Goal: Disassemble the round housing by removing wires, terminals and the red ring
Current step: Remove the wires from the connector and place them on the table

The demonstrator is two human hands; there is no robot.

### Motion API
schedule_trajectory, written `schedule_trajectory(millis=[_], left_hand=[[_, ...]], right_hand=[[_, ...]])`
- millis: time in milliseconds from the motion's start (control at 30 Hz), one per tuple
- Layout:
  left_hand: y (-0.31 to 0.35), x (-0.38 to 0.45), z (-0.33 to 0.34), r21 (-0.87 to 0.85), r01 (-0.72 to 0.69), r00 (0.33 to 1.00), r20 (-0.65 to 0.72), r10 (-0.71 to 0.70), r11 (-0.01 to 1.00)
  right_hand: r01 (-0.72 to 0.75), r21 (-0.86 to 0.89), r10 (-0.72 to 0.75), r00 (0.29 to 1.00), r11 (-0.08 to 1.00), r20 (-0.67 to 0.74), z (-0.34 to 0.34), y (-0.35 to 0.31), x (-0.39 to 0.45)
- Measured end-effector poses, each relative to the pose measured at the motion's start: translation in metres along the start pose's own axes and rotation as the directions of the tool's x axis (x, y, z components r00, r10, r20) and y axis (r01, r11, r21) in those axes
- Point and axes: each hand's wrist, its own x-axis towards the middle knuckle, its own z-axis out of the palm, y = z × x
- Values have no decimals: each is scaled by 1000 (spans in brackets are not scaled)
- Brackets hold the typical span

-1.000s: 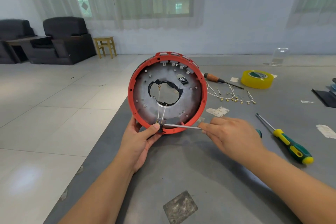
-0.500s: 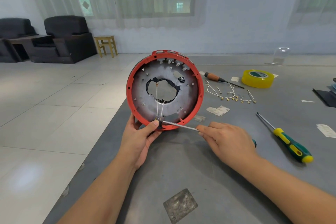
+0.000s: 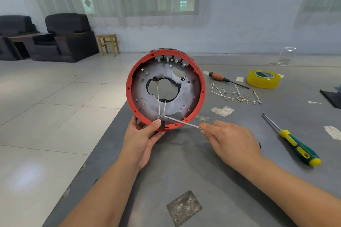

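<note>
The rigid, light-looking round housing (image 3: 166,88) is best gripped at its rim, as the left hand (image 3: 142,136) pinches it, while the right hand (image 3: 230,142) grips a screwdriver (image 3: 181,121).

The ring (image 3: 202,86) was red, the tape roll (image 3: 263,79) yellow, the screwdriver handle (image 3: 299,148) green and yellow.

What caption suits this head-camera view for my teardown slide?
Left hand steadies the round housing upright on the table while the right hand works a screwdriver tip at its bottom terminal.
</note>
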Motion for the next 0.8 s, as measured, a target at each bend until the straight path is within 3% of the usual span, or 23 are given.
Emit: schedule_trajectory(millis=[167,333,800], left_hand=[[0,0,-2,21,3,1000,6,-3,1000],[-1,-1,-1,54,-12,1000,17,11,998],[-1,0,-1,81,-5,1000,24,3,997]], right_hand=[[55,-44,-56,998,998,-23,-14,6,0],[126,-153,-115,990,980,83,-15,17,6],[232,-123,-238,970,965,-37,-24,25,15]])
